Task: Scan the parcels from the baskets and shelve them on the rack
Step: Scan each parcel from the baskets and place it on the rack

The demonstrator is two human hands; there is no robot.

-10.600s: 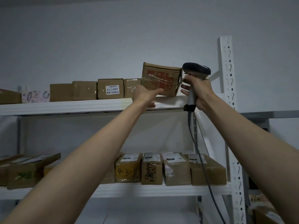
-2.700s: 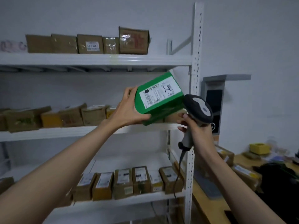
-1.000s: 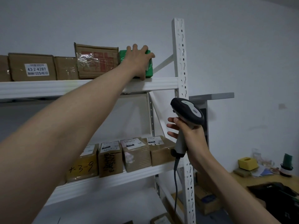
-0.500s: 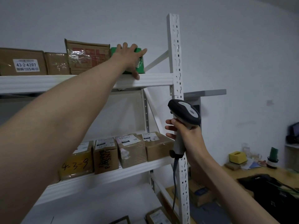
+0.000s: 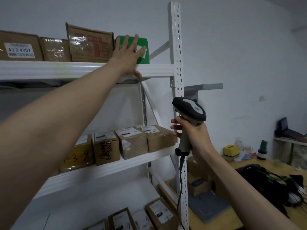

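- The green parcel [image 5: 142, 42] stands on the top shelf [image 5: 49, 69] of the white rack [image 5: 176, 47], at the right end of the row; it sits just beside the taped brown box [image 5: 90, 44].
- The left hand [image 5: 127, 54] lies flat against the parcel's front, fingers straight and spread; the thumb hangs down over the shelf edge.
- The right hand [image 5: 191, 131] wraps its fingers round the scanner [image 5: 188, 120], held upright in front of the rack post; its cable drops straight down.
- Brown parcels [image 5: 132, 141] line the middle shelf; more lie on the shelf below.
- Far right, a wooden table [image 5: 245, 165] carries a yellow box [image 5: 231, 150].
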